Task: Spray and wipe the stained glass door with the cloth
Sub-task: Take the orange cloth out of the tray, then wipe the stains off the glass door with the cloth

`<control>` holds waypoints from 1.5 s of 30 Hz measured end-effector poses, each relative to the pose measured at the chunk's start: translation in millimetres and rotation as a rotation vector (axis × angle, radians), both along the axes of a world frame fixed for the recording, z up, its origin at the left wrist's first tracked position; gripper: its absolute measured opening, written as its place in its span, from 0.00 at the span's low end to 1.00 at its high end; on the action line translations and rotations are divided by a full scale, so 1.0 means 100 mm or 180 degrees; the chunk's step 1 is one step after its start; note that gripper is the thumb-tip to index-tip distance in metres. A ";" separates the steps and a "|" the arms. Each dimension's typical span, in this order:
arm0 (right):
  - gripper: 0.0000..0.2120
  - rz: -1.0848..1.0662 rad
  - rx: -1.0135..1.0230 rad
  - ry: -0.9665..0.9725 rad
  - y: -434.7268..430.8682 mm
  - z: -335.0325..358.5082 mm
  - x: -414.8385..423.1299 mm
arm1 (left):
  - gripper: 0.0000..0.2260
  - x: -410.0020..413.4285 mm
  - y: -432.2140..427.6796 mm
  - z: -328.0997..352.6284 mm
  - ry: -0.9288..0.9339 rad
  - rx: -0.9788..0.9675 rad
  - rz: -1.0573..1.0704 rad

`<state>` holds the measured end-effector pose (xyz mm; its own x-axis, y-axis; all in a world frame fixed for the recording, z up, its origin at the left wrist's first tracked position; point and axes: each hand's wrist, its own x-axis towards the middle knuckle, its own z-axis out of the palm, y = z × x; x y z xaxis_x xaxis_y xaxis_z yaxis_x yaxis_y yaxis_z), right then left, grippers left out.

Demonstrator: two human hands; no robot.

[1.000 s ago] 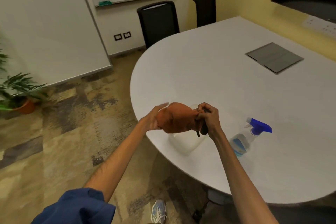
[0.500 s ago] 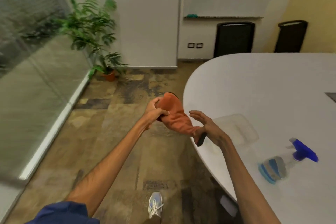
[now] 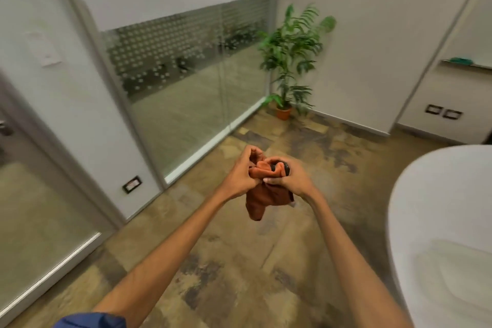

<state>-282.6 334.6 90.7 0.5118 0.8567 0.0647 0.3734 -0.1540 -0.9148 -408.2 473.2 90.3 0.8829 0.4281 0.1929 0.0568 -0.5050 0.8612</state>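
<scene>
Both of my hands hold a rust-orange cloth [image 3: 263, 198] bunched in front of me above the floor. My left hand [image 3: 243, 173] grips its left side with curled fingers. My right hand [image 3: 288, 176] grips the right side and also holds a small dark object [image 3: 286, 168] against the cloth. The cloth's lower end hangs below my hands. A glass door [image 3: 29, 210] with a metal frame stands at the left, and a glass wall panel [image 3: 191, 88] with a dotted frosted band stands ahead. The spray bottle is out of view.
A potted green plant [image 3: 288, 61] stands in the corner beyond the glass. The white round table [image 3: 431, 221] fills the right edge. A wall socket [image 3: 132, 184] sits low on the panel between the glass parts. Patterned carpet floor [image 3: 239, 274] lies between me and the glass.
The view has swung left from the table to the glass door and wall. The spray bottle has dropped out of sight. My hands have closed together and bunched the cloth.
</scene>
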 end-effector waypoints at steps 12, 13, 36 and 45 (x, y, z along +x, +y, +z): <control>0.16 0.0799 0.0114 0.0065 1.56 -0.11 -2.21 | 0.32 -2.69 1.17 -0.04 0.0598 0.0084 0.0950; 0.15 0.0903 0.0110 0.0075 1.66 -0.13 -2.40 | 0.34 -2.93 1.24 -0.04 0.0702 0.0071 0.0979; 0.08 0.1795 0.0209 0.0980 3.59 -0.01 -5.46 | 0.11 -6.44 2.14 -0.05 -0.0596 -0.1586 0.3167; 0.10 0.1757 0.0447 0.1073 4.67 0.12 -6.31 | 0.15 -7.05 3.10 -0.02 -0.0727 -0.1344 0.3847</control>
